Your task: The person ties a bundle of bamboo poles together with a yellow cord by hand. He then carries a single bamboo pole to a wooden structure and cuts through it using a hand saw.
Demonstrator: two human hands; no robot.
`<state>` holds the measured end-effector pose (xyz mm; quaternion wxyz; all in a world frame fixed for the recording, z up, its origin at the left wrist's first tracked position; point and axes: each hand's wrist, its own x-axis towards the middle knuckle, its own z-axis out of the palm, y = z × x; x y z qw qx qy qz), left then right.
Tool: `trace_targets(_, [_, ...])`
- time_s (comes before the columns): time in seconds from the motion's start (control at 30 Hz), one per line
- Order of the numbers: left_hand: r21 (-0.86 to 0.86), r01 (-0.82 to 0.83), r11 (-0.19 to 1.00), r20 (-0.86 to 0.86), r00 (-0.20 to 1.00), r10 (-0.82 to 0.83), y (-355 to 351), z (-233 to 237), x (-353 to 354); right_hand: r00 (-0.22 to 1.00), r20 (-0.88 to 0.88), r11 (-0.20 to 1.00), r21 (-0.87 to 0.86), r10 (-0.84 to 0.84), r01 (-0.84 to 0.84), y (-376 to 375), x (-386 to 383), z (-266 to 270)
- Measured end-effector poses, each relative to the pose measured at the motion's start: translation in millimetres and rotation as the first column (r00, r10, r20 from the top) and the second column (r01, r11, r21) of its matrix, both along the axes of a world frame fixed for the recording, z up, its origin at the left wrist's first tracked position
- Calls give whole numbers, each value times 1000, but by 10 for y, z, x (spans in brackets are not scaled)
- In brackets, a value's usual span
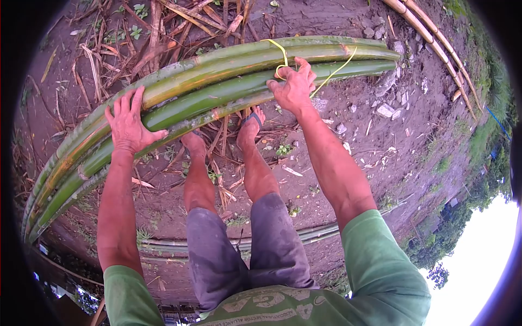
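Note:
A bundle of long green bamboo poles [206, 95] lies across the ground in front of me, bowed by the wide lens. My left hand [130, 119] rests on the bundle's left part, fingers spread over the poles and thumb stretched to the right. Farther right, my right hand [295, 87] is at the bundle with bent fingers, closed on a thin yellow-green strap [284, 54]. That strap passes over the upper poles and makes a small loop beside the thumb. Its loose end sticks out to the right of the hand. Part of the strap is hidden under my fingers.
My feet in flip-flops [253, 122] stand close to the bundle. Dry leaves and stalks [157, 38] litter the soil beyond it. Stones [385, 110] lie at right. Other poles lie at the upper right [435, 43] and behind my legs [326, 232].

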<state>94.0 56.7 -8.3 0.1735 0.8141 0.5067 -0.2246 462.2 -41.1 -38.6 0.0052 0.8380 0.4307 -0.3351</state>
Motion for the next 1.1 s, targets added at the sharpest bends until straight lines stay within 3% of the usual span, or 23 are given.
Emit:
trace_targets(0.07, [-8, -1, 1000, -10, 1000, 1, 9, 14, 10, 1000, 7, 996, -82, -29, 29, 114, -120, 65])
trace_targets(0.2, [-9, -7, 1000, 0, 1000, 7, 3, 7, 3, 987, 79, 981, 145, -142, 129, -62, -12, 53])
trace_targets(0.23, [-9, -12, 1000, -10, 1000, 12, 15, 18, 10, 811, -353, 874, -45, -468, 484, -44, 159, 64])
trace_targets(0.33, [-25, -16, 1000, -39, 999, 15, 7, 45, 42, 586, -463, 733, -252, -665, 632, 165, 149, 404])
trace_targets(0.47, [-21, -5, 1000, -48, 999, 4, -1, 15, 27, 698, -558, 892, -327, -449, 313, 383, 166, 681])
trace_targets(0.5, [-17, -4, 1000, -47, 999, 4, -2, 7, 24, 728, -601, 938, -296, -328, 178, 355, 285, 675])
trace_targets(0.6, [-16, -2, 1000, -44, 999, 2, -3, 25, 34, 706, -562, 899, -329, -431, 288, 366, 561, 644])
trace_targets(0.63, [-13, -1, 1000, -40, 999, 0, 7, 21, 35, 770, -488, 909, -286, -410, 303, 348, 699, 482])
trace_targets(0.73, [-9, -4, 1000, -33, 999, 4, -7, 8, 6, 743, -587, 946, -161, -321, 281, 187, 795, 7])
trace_targets(0.77, [-6, -5, 1000, -29, 1000, 5, -7, 4, 5, 735, -602, 950, -216, -311, 225, 158, 792, -140])
trace_targets(0.87, [-18, -9, 1000, -43, 999, 8, -1, 32, 30, 945, -288, 988, 35, 156, -152, 169, 647, -357])
trace_targets(1.1, [-5, -1, 1000, -15, 1000, 1, 1, 16, 9, 959, -218, 978, -140, -181, 153, 358, 560, -190])
